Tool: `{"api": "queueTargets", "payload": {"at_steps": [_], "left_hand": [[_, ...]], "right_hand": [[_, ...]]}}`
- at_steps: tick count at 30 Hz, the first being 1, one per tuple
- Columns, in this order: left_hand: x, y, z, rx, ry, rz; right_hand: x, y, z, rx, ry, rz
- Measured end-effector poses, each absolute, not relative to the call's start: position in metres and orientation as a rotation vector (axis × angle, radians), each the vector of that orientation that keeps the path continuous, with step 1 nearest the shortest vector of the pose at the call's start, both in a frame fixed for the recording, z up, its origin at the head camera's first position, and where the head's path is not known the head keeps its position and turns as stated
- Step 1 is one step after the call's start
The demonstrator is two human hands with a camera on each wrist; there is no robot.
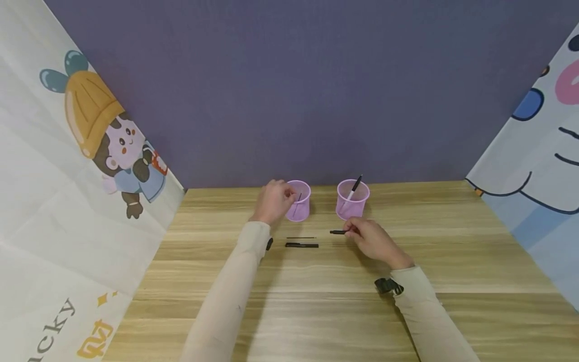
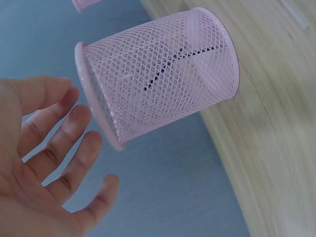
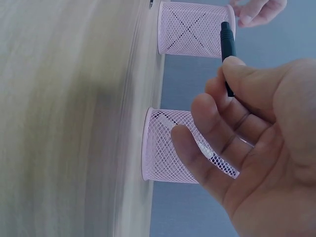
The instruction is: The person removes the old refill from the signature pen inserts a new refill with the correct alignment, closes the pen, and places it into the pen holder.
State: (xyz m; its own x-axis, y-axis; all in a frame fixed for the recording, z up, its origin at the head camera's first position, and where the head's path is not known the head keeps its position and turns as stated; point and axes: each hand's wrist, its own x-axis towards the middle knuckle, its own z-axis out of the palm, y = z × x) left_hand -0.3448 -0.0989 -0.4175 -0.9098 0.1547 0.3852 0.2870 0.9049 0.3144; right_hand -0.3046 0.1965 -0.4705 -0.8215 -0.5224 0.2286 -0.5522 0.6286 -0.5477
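Note:
My left hand (image 1: 273, 201) is at the rim of the left pink mesh pen cup (image 2: 163, 74), thumb and forefinger close together with nothing seen between them. Its other fingers are loosely bent and spread. Inside that cup, thin dark sticks like pen refills (image 2: 205, 50) lean crosswise. My right hand (image 1: 373, 240) pinches a short black pen part (image 3: 227, 44) between thumb and forefinger, its stepped end sticking out. That hand is in front of the right pink mesh cup (image 1: 352, 208), where a white pen with a black upper part (image 1: 356, 185) leans.
Between my hands, a thin dark refill (image 1: 301, 237) lies on the wooden table (image 1: 316, 311), with a black pen (image 1: 302, 245) just nearer to me and roughly parallel. A dark blue-grey panel (image 1: 316, 90) stands behind the table. Printed white cloths (image 1: 40, 191) hang at both sides.

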Motion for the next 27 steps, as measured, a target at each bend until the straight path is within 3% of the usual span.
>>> {"api": "queueTargets", "payload": {"at_steps": [9, 27], "left_hand": [[-0.366, -0.091, -0.414, -0.369, -2.815, -0.426], [-0.387, -0.074, -0.411, -0.2, -3.009, -0.284]], "right_hand": [[-0.305, 0.195, -0.473, 0.929, -2.794, 0.967], [-0.304, 0.194, -0.473, 0.946, -2.789, 0.958]]}}
